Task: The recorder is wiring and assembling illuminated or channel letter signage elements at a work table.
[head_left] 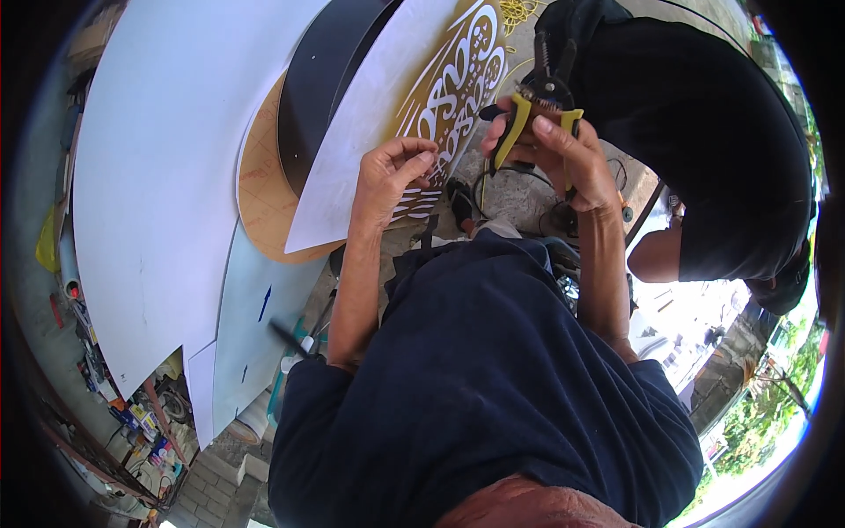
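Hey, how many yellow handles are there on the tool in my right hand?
2. The left handle slants down in front of your palm; the right handle is partly hidden behind the thumb of your right hand.

On my feed I see a panel (167, 176), a board (262, 176) and a band (321, 88) left of the sign (387, 106), which overlaps the band and board. The left hand (392, 176) is in front of the sign. Right of the sign I have pliers (553, 92) in the right hand (579, 163), then a co-worker (700, 114) farther out. Cord (517, 12) lies beside the sign's top.
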Motion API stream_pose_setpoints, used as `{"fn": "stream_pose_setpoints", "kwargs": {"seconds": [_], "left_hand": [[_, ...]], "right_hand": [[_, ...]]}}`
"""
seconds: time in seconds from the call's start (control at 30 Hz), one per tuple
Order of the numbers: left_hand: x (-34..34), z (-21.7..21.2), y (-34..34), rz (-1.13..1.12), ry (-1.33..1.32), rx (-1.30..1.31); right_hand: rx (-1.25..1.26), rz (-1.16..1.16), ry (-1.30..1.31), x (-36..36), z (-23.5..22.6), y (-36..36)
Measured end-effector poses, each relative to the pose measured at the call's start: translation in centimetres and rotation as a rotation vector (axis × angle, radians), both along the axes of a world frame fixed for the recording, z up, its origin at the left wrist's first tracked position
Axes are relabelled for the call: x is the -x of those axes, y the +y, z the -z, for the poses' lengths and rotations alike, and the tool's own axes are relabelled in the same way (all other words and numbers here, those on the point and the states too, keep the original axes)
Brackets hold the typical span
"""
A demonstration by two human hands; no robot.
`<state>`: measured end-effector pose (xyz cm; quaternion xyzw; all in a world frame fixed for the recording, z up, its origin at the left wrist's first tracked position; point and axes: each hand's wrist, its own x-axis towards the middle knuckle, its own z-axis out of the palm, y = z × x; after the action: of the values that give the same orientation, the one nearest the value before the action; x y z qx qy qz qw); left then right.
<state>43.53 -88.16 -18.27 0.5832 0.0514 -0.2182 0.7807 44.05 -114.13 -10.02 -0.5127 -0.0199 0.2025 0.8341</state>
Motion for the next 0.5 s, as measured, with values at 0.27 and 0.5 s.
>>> {"fn": "stream_pose_setpoints", "kwargs": {"seconds": [0.27,0.5], "left_hand": [[-7.0,1.7,-0.2,-0.089,-0.069,-0.306],[-14.0,-0.3,-1.1,-0.151,-0.224,-0.394]], "right_hand": [[0.084,0.371,-0.243,-9.7,-0.3,-13.0],[0.204,0.611,-0.093,-11.7,1.4,-16.3]]}}
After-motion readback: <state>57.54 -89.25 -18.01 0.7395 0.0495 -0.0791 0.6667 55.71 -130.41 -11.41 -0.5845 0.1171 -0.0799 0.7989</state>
